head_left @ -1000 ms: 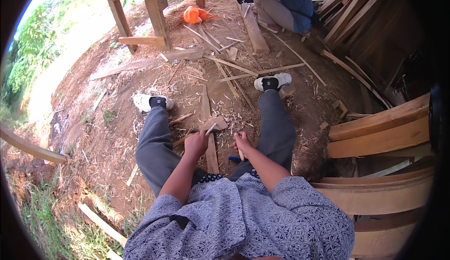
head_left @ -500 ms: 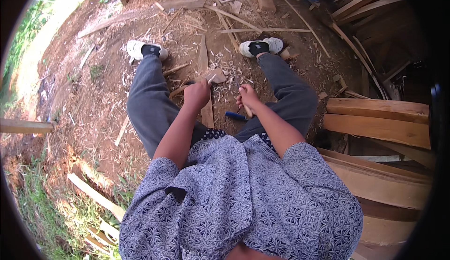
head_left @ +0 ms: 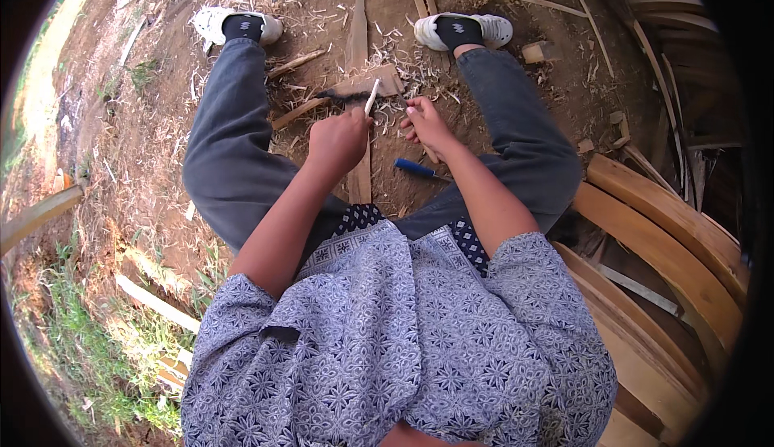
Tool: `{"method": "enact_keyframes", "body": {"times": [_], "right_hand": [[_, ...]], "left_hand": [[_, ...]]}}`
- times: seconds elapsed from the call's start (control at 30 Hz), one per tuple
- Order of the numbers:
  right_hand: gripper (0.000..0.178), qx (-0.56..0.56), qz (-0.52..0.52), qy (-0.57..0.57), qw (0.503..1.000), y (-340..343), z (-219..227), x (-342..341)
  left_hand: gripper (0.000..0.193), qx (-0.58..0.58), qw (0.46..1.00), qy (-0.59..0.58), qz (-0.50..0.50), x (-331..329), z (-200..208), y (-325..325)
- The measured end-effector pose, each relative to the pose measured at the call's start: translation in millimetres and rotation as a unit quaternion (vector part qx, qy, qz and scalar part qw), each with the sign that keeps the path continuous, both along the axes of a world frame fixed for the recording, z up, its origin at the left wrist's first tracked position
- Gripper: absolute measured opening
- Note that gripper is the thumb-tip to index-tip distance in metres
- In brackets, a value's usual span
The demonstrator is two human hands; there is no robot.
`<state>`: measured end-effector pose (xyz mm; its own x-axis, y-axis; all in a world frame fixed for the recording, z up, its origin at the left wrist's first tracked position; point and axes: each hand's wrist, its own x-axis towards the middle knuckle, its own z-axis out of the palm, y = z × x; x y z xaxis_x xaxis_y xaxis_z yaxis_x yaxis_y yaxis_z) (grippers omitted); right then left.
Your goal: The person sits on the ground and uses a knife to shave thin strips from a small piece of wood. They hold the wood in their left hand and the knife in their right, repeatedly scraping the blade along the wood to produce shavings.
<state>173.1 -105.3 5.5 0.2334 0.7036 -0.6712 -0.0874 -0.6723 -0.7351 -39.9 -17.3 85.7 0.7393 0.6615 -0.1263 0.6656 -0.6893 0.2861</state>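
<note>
My left hand is closed around a pale whittled stick, whose tip points up and slightly right. Close by on the right, my right hand grips a knife by its light wooden handle. Its thin dark blade extends past the fingers toward the stick and is hard to make out. The two hands are apart, between my spread knees. On the ground below my right hand lies a blue-handled tool with a thin metal shaft. Beyond my left hand is a wooden-handled tool with a dark head.
A flat wood block and a long narrow board lie ahead among scattered shavings. Curved planks are stacked on my right. A wooden bar juts in at the left, above grass.
The view has tilted nearer to my lap. My left hand has turned so the stick points more upright, and both hands still hold their things.
</note>
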Motion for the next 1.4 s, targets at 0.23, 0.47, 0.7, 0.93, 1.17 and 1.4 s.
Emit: {"method": "enact_keyframes", "body": {"times": [0.23, 0.47, 0.7, 0.93, 1.17, 1.4], "right_hand": [[0.023, 0.025, 0.121, -0.075, 0.99, 29.3, -0.3, 4.0], [0.038, -0.063, 0.226, -0.137, 0.962, 51.7, 10.9, 27.6], [0.038, -0.047, 0.26, -0.211, 0.941, 67.0, 11.1, 23.7], [0.047, -0.065, 0.243, -0.251, 0.935, 65.5, 3.3, 13.7], [0.048, -0.053, 0.257, -0.271, 0.926, 64.1, 7.0, 18.2], [0.05, -0.088, 0.262, -0.302, 0.912, 65.4, 25.6, 13.3]], "left_hand": [[0.027, -0.03, 0.999, -0.031, -0.011, 15.5, 7.9, 10.4], [0.024, -0.017, 0.995, -0.094, -0.021, 19.8, -3.8, 12.5], [0.024, 0.018, 0.993, -0.117, 0.0, 20.4, -8.6, 15.2], [0.037, 0.027, 0.994, -0.104, 0.004, 19.4, -20.7, 15.9], [0.041, 0.042, 0.992, -0.116, 0.017, 20.3, -30.9, 17.3], [0.039, 0.024, 0.989, -0.139, 0.037, 20.1, -28.8, 20.2]]}}
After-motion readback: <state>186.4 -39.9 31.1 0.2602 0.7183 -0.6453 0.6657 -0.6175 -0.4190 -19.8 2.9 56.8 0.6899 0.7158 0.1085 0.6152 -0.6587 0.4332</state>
